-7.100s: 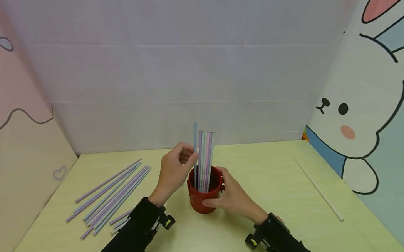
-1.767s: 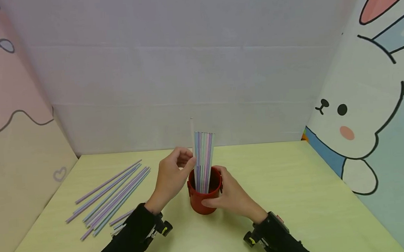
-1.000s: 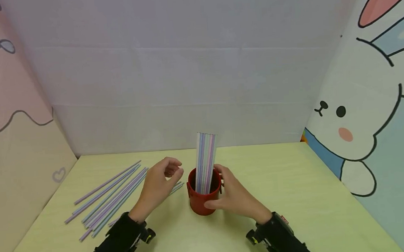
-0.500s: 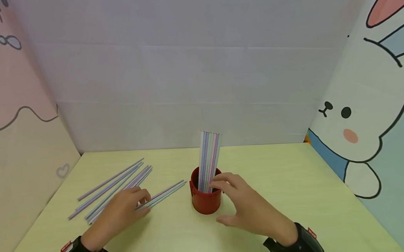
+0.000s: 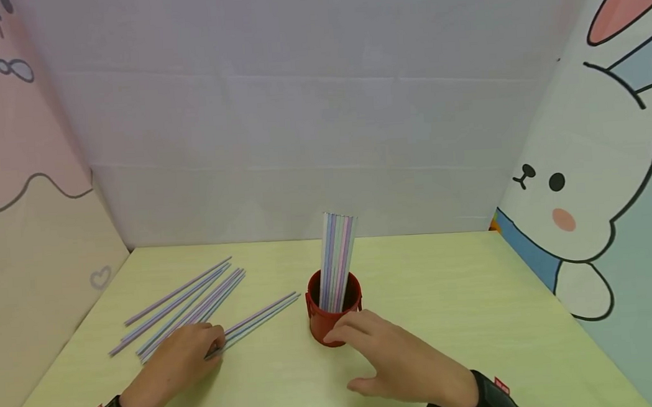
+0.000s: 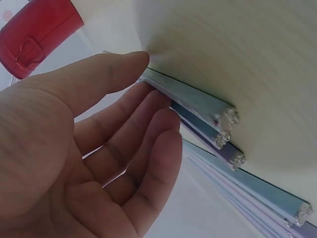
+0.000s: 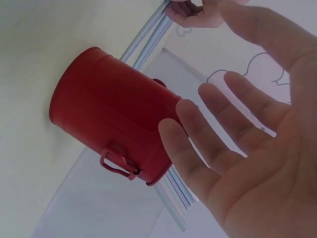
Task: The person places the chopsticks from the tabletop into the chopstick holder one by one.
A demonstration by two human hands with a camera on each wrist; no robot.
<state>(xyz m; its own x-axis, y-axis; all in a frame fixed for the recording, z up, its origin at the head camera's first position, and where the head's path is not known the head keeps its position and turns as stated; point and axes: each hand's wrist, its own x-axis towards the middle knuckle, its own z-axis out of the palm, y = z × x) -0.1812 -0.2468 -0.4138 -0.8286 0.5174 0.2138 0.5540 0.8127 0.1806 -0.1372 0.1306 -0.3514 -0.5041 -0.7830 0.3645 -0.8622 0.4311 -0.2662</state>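
Observation:
My left hand (image 5: 186, 355) is low over a small group of thin pastel straw-like sticks (image 5: 260, 316) on the table. In the left wrist view, the near part of a pale green stick (image 6: 193, 96) runs between thumb and index fingertip, which pinch it; the other fingers curl beside the neighbouring sticks. A small red bucket (image 5: 325, 328) with side handles stands upright mid-table, holding a bundle of upright pastel sticks (image 5: 337, 259). My right hand (image 5: 391, 355) hovers in front of the bucket with parted, relaxed fingers and holds nothing.
A larger fan of purple, blue and green sticks (image 5: 170, 306) lies on the left of the pale yellow table (image 5: 479, 318), partly behind the left hand. A white wall (image 5: 299, 136) closes off the back, with cartoon-printed panels at both sides.
Seconds ago a white stick left the table's right side and went into the bucket. My left hand then moved down left to the small stick group. My right hand let go of the bucket.

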